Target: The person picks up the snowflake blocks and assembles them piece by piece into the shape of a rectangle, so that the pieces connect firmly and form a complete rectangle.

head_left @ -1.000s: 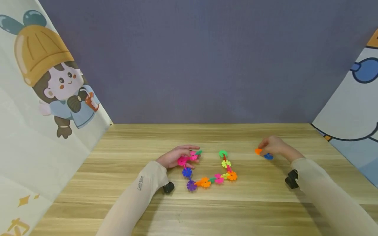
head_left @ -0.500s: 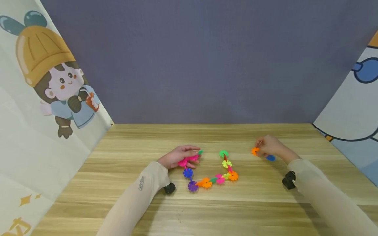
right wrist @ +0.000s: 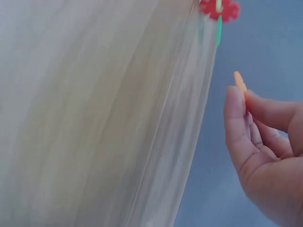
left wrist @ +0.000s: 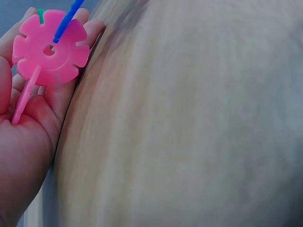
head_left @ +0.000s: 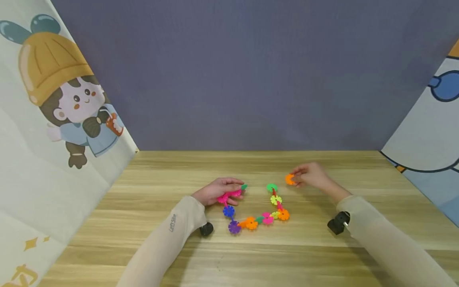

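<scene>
A chain of interlocking plastic snowflake discs (head_left: 266, 218) lies in a U shape on the table. My left hand (head_left: 219, 191) holds its left end, with thumb and fingers about the pink discs and a green disc (head_left: 244, 187) showing past the thumb. In the left wrist view a pink disc (left wrist: 49, 47) sits over the palm. To the right, my right hand (head_left: 311, 175) pinches a loose orange snowflake disc (head_left: 290, 179) between thumb and fingertips, seen edge-on in the right wrist view. It is just right of the green disc (head_left: 271, 187) at the chain's other end, apart from it.
The wood-grain table (head_left: 201, 259) meets a dark grey-blue panel (head_left: 229, 79) at the back. Printed cartoon sheets (head_left: 36, 159) stand at both sides. Each wrist wears a small black camera (head_left: 338, 223).
My right hand has moved left towards the chain, carrying the orange disc. The blue disc seen beneath that hand earlier is no longer visible. The left hand stays nearly still.
</scene>
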### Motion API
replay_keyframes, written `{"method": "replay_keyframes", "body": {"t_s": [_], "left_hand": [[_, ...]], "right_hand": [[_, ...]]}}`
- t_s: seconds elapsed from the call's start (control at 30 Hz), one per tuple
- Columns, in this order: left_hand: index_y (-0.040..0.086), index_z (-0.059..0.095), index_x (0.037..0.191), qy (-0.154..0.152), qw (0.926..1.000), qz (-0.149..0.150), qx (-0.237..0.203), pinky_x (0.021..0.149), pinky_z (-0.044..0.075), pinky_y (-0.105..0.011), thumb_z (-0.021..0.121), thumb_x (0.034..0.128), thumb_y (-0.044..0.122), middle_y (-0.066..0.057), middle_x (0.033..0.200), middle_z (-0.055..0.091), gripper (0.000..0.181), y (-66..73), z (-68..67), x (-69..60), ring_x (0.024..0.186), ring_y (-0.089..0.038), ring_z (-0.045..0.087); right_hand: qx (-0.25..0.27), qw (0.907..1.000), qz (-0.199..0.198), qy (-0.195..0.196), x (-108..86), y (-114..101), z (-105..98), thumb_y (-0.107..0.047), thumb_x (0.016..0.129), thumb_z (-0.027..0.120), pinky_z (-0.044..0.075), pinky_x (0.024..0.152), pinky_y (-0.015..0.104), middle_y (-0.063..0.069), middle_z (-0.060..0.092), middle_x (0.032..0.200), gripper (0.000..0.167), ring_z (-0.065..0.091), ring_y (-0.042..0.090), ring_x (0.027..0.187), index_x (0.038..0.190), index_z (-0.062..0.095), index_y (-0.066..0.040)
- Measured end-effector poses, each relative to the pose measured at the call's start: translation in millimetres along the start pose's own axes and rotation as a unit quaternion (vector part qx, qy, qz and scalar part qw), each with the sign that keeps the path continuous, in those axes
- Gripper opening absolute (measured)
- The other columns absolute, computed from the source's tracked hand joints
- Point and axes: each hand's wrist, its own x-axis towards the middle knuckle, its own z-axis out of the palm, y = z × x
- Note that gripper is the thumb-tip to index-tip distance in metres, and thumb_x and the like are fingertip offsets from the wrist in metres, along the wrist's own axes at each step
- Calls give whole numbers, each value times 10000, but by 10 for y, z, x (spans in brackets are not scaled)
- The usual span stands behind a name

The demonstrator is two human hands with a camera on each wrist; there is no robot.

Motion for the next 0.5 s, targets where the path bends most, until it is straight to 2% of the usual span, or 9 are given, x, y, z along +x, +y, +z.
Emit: {"method": "replay_keyframes", "body": {"t_s": [0.5], "left_hand": [[-23, 383, 1492, -148, 9999, 8, -31, 809, 601, -387, 498, 1049, 71, -241, 1293, 596, 467, -39, -2, -138, 1002, -269, 693]], "right_hand": [[685, 9975, -1, -181, -126, -303, 470, 61, 930, 624, 615, 745, 419, 198, 676, 923, 292, 702, 244, 748, 1189, 590, 192]]}}
